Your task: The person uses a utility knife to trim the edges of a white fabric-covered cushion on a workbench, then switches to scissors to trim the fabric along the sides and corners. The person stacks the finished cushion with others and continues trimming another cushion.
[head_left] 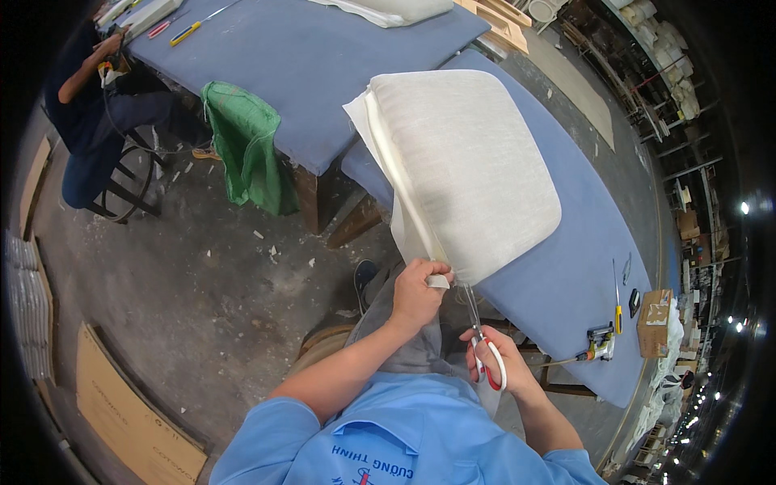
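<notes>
A white fabric-covered cushion (pixel 477 162) lies on the blue-topped table, its near corner close to my hands. Loose white fabric (pixel 406 218) hangs along its left side, over a pale foam edge. My left hand (pixel 422 287) is closed on the fabric's edge at that near corner, and a small flap sticks out of the fist. In my right hand (pixel 495 356) is a pair of scissors (pixel 491 364) with red and white handles. The scissor blades point up toward the corner, beside my left hand. Whether the tips touch the fabric I cannot tell.
On the blue table (pixel 602 283) at right lie a yellow-handled screwdriver (pixel 618 319) and a staple gun (pixel 600 343); a cardboard box (pixel 653 323) stands beyond. A green sack (pixel 242 145) hangs off the other table. Another person (pixel 105 121) sits at far left. Scraps litter the floor.
</notes>
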A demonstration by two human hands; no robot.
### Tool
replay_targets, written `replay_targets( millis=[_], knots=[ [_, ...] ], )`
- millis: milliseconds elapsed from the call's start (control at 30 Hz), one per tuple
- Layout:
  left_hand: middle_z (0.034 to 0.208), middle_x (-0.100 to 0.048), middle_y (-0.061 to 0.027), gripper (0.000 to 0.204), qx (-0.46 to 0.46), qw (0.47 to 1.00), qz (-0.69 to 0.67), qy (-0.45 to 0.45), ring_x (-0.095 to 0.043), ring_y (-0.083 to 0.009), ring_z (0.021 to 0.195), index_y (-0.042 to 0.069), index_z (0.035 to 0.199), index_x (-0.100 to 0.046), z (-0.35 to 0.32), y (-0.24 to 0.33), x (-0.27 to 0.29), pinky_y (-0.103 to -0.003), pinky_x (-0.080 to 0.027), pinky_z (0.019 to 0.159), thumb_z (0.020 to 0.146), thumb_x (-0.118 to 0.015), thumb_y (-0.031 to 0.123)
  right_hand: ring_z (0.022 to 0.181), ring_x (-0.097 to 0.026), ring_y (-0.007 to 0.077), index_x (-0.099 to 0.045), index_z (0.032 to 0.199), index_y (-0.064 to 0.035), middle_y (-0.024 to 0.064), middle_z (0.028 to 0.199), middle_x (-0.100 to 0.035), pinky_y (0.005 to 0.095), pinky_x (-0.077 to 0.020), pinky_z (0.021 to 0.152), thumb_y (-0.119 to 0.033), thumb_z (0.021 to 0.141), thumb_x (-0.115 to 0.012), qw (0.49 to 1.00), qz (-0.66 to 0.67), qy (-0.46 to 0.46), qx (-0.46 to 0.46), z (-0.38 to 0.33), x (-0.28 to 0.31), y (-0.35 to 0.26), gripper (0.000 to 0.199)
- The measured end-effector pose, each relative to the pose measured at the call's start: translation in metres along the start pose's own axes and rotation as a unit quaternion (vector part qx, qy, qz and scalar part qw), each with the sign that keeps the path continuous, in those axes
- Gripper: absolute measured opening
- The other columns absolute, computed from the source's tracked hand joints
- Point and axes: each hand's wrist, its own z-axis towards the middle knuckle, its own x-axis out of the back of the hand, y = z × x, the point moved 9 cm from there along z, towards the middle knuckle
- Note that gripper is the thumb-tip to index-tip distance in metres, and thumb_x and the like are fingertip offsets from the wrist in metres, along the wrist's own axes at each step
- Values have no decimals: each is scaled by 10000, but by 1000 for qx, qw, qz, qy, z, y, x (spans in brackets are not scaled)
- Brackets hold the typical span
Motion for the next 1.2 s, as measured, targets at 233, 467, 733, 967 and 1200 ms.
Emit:
replay_targets(
  millis=[233,467,733,967,1200],
  knots=[
    [930,-674,-91,118,13,993,-99,-66,-687,-201,798,17,975,-767,7,-21,-13,-323,-533,732,903,-796,105,622,-622,120,-596,1257,-13,30,779,-628,276,-500,590,-322,1100,-563,1000,-10,-2,-18,6,1,3,348],
    [936,-719,-62,105,78,959,-234,-141,-715,-156,835,-18,1001,-728,16,-41,-28,-294,-569,765,954,-751,72,608,-617,116,-598,1258,-15,23,772,-624,273,-495,580,-328,1104,-552,999,-34,-5,-26,10,-2,-3,352],
    [899,-746,-69,120,145,898,-330,-252,-729,-155,851,-12,1017,-719,25,-47,-36,-298,-578,796,971,-740,97,589,-601,109,-604,1231,-21,19,753,-611,268,-484,550,-348,1101,-564,998,-30,19,-60,15,-8,-3,354],
    [896,-745,-66,120,151,894,-338,-252,-723,-150,835,-5,1013,-717,24,-48,-37,-299,-568,795,965,-746,101,545,-569,95,-618,1190,-32,3,730,-591,257,-455,489,-359,1088,-601,995,-55,50,-72,20,-6,-3,343],
    [939,-747,-57,109,163,891,-354,-231,-730,-154,865,7,1014,-717,17,-53,-39,-296,-574,830,969,-739,103,512,-540,79,-638,1147,-38,-10,693,-573,248,-420,464,-368,1061,-655,989,-82,101,-75,21,-4,-2,341]
  ],
)
